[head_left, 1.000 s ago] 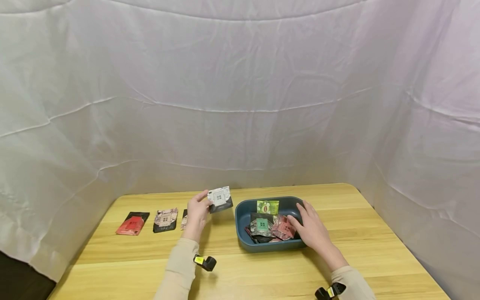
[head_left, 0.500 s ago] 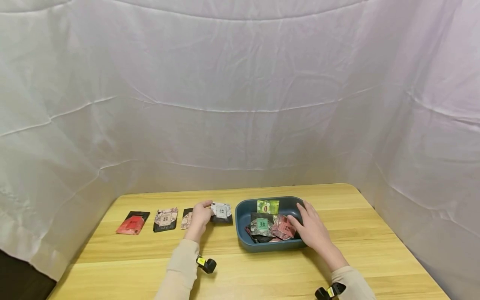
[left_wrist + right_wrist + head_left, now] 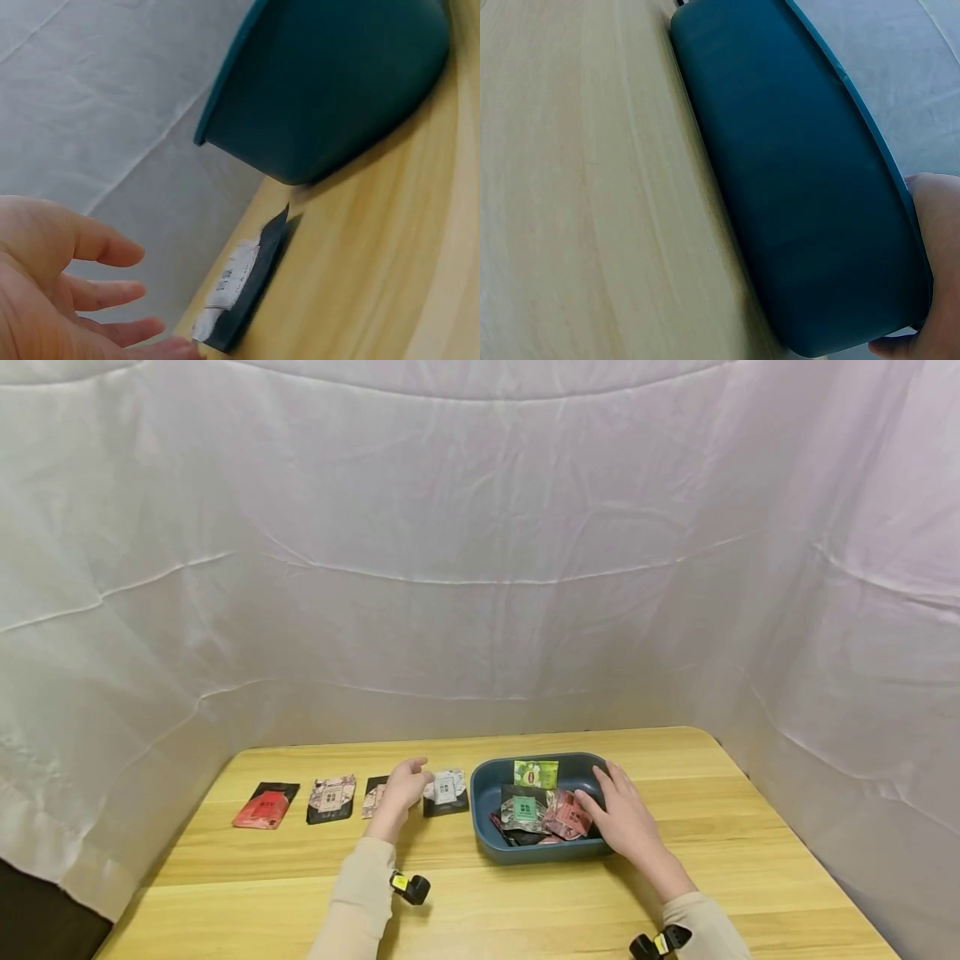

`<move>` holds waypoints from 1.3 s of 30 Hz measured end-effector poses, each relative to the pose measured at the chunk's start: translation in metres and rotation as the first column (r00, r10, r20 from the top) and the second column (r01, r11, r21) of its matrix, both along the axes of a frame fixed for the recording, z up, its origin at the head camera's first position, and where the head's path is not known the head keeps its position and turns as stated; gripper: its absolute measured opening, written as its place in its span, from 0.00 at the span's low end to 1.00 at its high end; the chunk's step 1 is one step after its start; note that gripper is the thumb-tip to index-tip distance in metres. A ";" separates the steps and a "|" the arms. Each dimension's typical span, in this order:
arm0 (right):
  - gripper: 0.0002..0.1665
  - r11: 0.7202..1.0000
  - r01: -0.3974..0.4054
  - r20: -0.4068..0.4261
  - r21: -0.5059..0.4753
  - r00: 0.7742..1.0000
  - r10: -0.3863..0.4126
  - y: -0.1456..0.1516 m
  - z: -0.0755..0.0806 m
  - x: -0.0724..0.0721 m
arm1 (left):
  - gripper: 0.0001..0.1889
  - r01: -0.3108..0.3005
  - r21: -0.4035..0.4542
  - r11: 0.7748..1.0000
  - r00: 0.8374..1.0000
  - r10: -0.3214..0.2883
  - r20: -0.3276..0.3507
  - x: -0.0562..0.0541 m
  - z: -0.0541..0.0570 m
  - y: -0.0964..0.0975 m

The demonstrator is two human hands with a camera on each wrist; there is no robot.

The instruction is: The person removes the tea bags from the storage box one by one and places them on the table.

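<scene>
My left hand [image 3: 403, 785] hovers with loosely spread fingers just left of a white-and-black tea sachet [image 3: 446, 790] that lies flat on the table. In the left wrist view, the fingers [image 3: 112, 294] hold nothing, and the sachet [image 3: 236, 277] lies beyond them. My right hand [image 3: 628, 817] holds the right end of a dark blue plastic bin [image 3: 543, 857], its thumb over the inside. The right wrist view has this hand [image 3: 943, 255] at the rim of the bin [image 3: 795, 172]. Inside the bin are a green Lipton sachet [image 3: 536, 774], a black-and-green sachet [image 3: 524, 810] and a pink sachet [image 3: 567, 816].
To the left lie a red-and-black sachet [image 3: 266, 806], a pink-and-black sachet [image 3: 331, 799] and a beige-and-black sachet [image 3: 372, 797], partly covered by my left hand. They form a row on the wooden table [image 3: 525, 910]. A pale curtain [image 3: 480, 635] hangs behind.
My left hand has lowered the white-and-black tea sachet onto the table beside the bin, let go and drawn slightly left. My right hand and the bin have stayed put.
</scene>
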State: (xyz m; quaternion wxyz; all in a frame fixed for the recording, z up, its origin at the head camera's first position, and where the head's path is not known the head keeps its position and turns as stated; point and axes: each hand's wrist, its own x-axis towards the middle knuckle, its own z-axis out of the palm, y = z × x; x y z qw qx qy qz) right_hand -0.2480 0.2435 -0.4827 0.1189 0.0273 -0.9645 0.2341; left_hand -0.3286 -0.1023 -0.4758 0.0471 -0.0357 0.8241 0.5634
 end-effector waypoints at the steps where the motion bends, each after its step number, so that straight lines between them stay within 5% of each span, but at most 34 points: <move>1: 0.42 1.000 0.000 0.001 0.000 1.000 0.000 0.000 0.000 0.000 | 0.27 0.003 -0.007 1.000 1.000 -0.003 -0.005 0.001 0.002 0.000; 14: 0.42 1.000 -0.001 0.013 -0.007 1.000 0.001 0.000 0.002 0.001 | 0.25 0.087 -0.020 0.996 0.983 -0.089 -0.160 0.022 0.038 0.026; 23: 0.43 1.000 0.000 0.019 -0.007 1.000 0.001 0.001 0.004 0.002 | 0.26 0.195 0.042 0.980 0.967 -0.185 -0.176 0.038 0.043 0.060; 29: 0.43 1.000 0.002 0.021 -0.004 1.000 -0.002 0.001 0.003 0.003 | 0.28 0.284 -0.004 0.959 0.943 -0.280 -0.179 0.048 0.036 0.082; 34: 0.43 1.000 0.006 0.016 0.003 1.000 -0.006 0.002 0.002 0.002 | 0.30 0.364 -0.239 0.900 0.887 -0.414 -0.206 0.053 0.030 0.095; 39: 0.43 1.000 0.007 0.015 0.004 1.000 -0.007 0.002 0.001 0.002 | 0.33 0.331 -0.533 0.779 0.857 -0.485 -0.177 0.059 0.025 0.109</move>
